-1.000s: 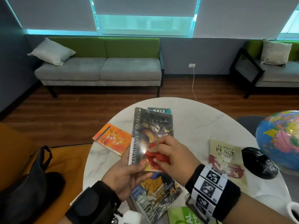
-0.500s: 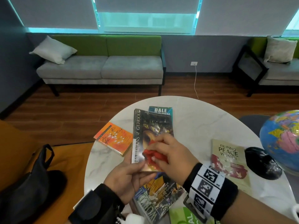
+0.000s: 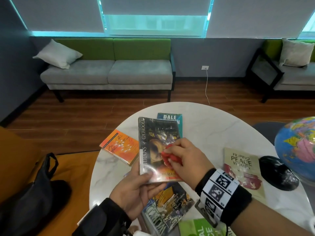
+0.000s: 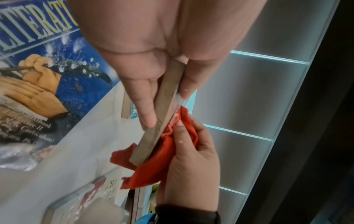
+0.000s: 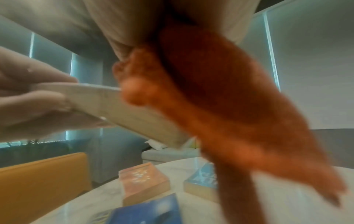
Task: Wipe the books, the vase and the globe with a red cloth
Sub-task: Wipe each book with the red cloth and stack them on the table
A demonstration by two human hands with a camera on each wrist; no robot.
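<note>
My left hand point(image 3: 136, 189) grips the lower left corner of a dark paperback, the Guardians of Ga'Hoole book point(image 3: 156, 143), and holds it tilted above the round marble table point(image 3: 213, 126). My right hand point(image 3: 185, 160) bunches the red cloth point(image 3: 167, 156) and presses it on the cover's middle. In the left wrist view the book's page edge point(image 4: 162, 115) sits between thumb and fingers, with the red cloth point(image 4: 162, 160) against the cover. The right wrist view shows the blurred cloth point(image 5: 220, 106) close up. A globe point(image 3: 298, 147) stands at the right edge. No vase is seen.
Other books lie on the table: an orange book point(image 3: 121, 147), a blue Dale book point(image 3: 170, 116), a Filipino Peace Women book point(image 3: 242, 169), a blue literature textbook point(image 3: 170, 205) and a green one point(image 3: 201, 228). The globe's black base point(image 3: 277, 172) is near. A black bag point(image 3: 34, 193) rests on an orange seat.
My right hand has slid the red cloth a little up and along the cover. My left hand keeps the same grip on the book.
</note>
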